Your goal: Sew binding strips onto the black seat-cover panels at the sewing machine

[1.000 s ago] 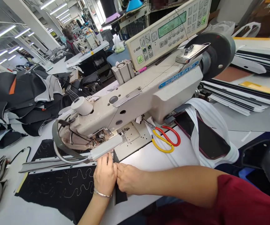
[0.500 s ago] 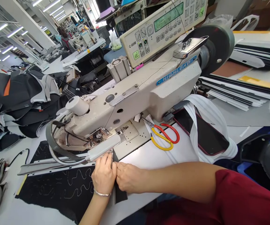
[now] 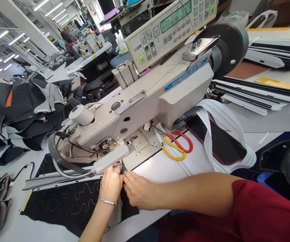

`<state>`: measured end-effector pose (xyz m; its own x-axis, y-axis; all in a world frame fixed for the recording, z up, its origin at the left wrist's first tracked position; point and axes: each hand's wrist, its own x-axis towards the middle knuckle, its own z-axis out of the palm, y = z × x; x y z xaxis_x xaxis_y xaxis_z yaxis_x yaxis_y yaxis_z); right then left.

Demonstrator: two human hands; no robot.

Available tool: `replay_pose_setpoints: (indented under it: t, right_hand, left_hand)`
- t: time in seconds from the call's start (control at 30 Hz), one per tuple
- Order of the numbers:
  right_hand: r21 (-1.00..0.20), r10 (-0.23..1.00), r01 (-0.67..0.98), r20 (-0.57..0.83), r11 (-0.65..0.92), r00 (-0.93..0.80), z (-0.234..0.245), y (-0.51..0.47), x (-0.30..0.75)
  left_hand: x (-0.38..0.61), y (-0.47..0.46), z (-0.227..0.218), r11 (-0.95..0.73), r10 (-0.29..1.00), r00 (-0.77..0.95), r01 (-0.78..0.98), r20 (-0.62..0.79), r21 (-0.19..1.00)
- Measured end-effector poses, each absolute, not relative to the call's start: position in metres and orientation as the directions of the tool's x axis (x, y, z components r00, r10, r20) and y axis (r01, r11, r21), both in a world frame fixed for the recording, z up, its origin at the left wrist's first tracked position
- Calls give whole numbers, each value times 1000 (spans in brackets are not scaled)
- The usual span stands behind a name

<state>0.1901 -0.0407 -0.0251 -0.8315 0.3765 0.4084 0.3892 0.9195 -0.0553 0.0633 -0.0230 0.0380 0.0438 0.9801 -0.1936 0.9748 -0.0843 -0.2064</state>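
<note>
A black fabric piece [image 3: 59, 205] with wavy lines of light thread on its surface lies on the white table, in front of the sewing machine [image 3: 140, 90]. At its right edge, my left hand [image 3: 111, 185] grips the folded cloth, fingertips partly hidden beneath the white lamp head [image 3: 112, 158]. My right hand [image 3: 140, 191] sits close beside it, fingers fairly straight and together on the cloth edge, thumb hidden. A grey strip [image 3: 41, 181] runs along the far side of the black piece. The needle area lies just beyond the lamp.
Scissors with red and yellow handles [image 3: 174, 148] lie right of the needle plate. A phone [image 3: 218, 141] and a looped white band [image 3: 235, 124] are farther right. Dark padded pieces [image 3: 21, 111] are heaped at left; stacked strips [image 3: 258, 94] lie at right.
The fingers of my right hand have straightened from a tighter curl. My left hand has turned slightly, its fingers shifting at the cloth edge. The black fabric appears slightly farther right in view.
</note>
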Motion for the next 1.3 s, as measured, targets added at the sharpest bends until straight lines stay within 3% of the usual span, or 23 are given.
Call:
replay_pose_setpoints:
  t: [0.17,0.37,0.53,0.7,1.0,1.3]
  right_hand:
    - [9,368,400,370,917,-853,-19,-43,191]
    - [13,339,368,358,930,-870,-17,-42,189]
    - [5,322,347,360,938,-876,-20,-43,188]
    - [-3,334,355,348,935,-876,-23,-37,183]
    - [-191,398,352,344,916,-850,-27,-13,175]
    - [-136,356,329,357,935,-864,-29,-14,175]
  left_hand:
    - [50,-6,43,-46,936,23,997,-352,-58]
    - [50,-1,40,113,902,-88,993,-423,34]
    - [57,-7,38,115,933,-102,993,-346,17]
    - [54,-4,35,186,904,-154,981,-399,43]
    - [48,7,25,113,968,-113,994,-223,-15]
    - [48,-4,13,130,978,-142,988,-153,-84]
